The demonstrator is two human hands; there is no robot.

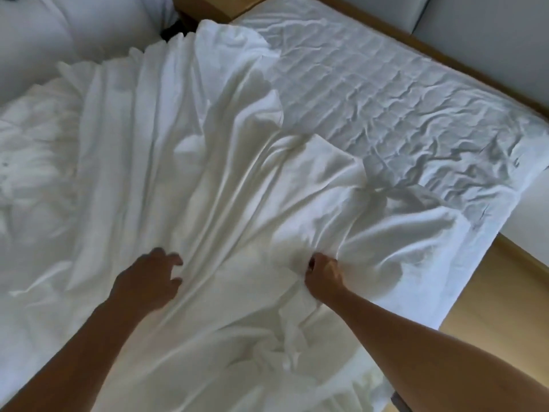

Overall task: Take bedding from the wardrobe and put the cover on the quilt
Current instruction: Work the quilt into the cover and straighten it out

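Right hand (pixel 322 270) gripping a bunched fold of white duvet cover (pixel 208 162), left hand (pixel 151 278) hovering alongside, fingers loosely spread, holding nothing.

The white cover (pixel 190 162) lies spread in long creases across the bed (pixel 386 93), its near edge crumpled into a heap, one fold bunched in the right hand (pixel 322 273). The puffy white quilt (pixel 32 162) lies rumpled at the left, partly under the cover.
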